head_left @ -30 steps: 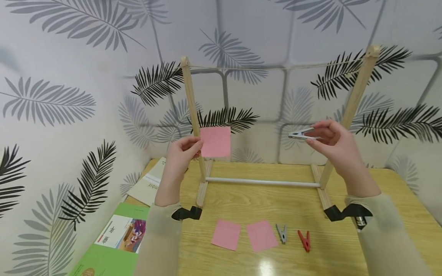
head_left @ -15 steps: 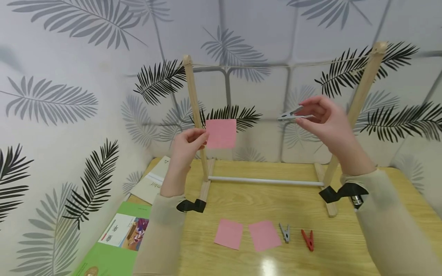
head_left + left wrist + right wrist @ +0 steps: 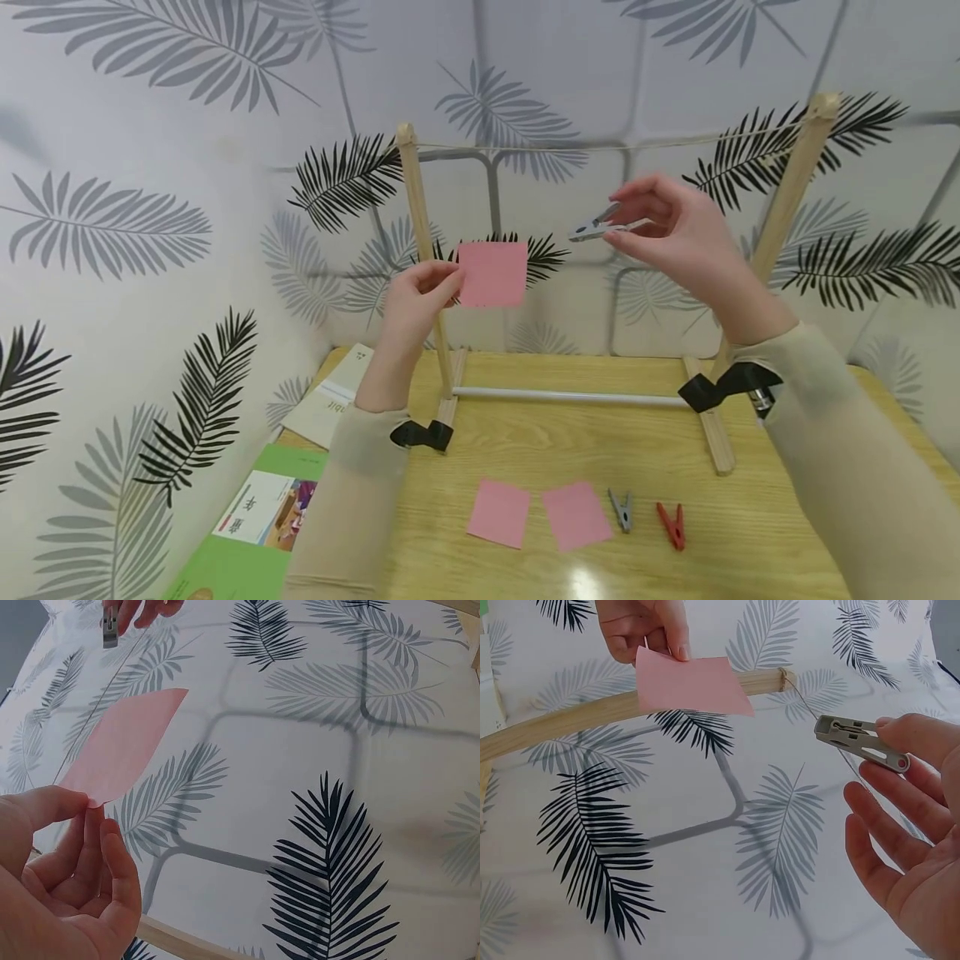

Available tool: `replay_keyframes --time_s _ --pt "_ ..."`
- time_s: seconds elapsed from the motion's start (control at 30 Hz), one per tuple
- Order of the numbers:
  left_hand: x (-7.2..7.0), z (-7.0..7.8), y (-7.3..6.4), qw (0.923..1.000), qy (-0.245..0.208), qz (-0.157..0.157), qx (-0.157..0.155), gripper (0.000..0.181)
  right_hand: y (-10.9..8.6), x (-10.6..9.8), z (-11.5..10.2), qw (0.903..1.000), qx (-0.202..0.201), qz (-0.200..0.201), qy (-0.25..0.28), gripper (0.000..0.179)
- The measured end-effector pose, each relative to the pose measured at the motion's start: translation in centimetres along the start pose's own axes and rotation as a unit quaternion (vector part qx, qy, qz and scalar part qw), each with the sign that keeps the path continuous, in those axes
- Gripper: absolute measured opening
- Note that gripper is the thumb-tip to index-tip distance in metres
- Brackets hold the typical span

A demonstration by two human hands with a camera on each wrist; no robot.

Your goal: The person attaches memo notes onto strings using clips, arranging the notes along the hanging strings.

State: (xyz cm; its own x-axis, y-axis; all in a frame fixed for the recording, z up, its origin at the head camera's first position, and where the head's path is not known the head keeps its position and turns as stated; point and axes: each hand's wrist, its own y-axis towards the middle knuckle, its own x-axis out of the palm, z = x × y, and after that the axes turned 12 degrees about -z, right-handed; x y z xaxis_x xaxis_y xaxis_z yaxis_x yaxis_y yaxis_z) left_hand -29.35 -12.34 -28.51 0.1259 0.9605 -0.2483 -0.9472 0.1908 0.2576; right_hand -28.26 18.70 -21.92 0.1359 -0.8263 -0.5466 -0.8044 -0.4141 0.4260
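Observation:
My left hand [image 3: 420,304] pinches a pink sticky note [image 3: 492,274] by its left edge between thumb and fingers, raised in front of the left post. In the left wrist view the note [image 3: 127,742] curves away from the fingertips. My right hand [image 3: 678,229] holds a grey clothespin [image 3: 596,227] by its handles, its nose toward the note and apart from it. The right wrist view shows this clothespin [image 3: 861,739] between thumb and fingers. Above both hands a thin string [image 3: 540,148] runs between two wooden posts [image 3: 417,200].
On the wooden table [image 3: 570,450] lie two pink sticky notes [image 3: 500,513], a second grey clothespin [image 3: 622,510] and a red clothespin [image 3: 671,526]. A white rod [image 3: 570,395] joins the frame's feet. A green book [image 3: 247,533] and a pale booklet [image 3: 326,400] lie at left.
Both hands have risen. The left hand has carried the pink note up and slightly right; the right hand has brought the grey clothespin up and left, closer to the note.

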Motion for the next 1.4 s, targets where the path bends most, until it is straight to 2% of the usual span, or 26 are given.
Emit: replay_keyframes --time_s 0.2,0.33,0.77,1.07,1.4 --pt "-0.3 0.1 0.6 0.9998 -0.019 0.002 0.011 0.026 1.4 -0.1 -1.2 0.9995 -0.006 -0.007 -0.029 0.034" --pt "-0.5 0.3 0.8 0.9995 -0.021 0.005 0.023 0.026 2.3 -0.2 -2.0 0.9997 -0.004 -0.007 -0.023 0.034" --pt "-0.7 1.3 1.8 0.9995 -0.026 0.014 0.013 0.026 4.2 -0.4 -3.9 0.9996 0.002 -0.014 -0.022 0.035" --pt "-0.7 1.5 2.1 0.9985 -0.05 0.02 0.011 0.027 5.9 -0.2 -4.8 1.0 -0.005 -0.005 0.004 0.036" --pt "-0.7 2.5 2.8 0.9996 -0.012 0.025 0.008 0.027 7.3 0.1 -4.9 0.9985 -0.006 0.01 0.053 0.037"
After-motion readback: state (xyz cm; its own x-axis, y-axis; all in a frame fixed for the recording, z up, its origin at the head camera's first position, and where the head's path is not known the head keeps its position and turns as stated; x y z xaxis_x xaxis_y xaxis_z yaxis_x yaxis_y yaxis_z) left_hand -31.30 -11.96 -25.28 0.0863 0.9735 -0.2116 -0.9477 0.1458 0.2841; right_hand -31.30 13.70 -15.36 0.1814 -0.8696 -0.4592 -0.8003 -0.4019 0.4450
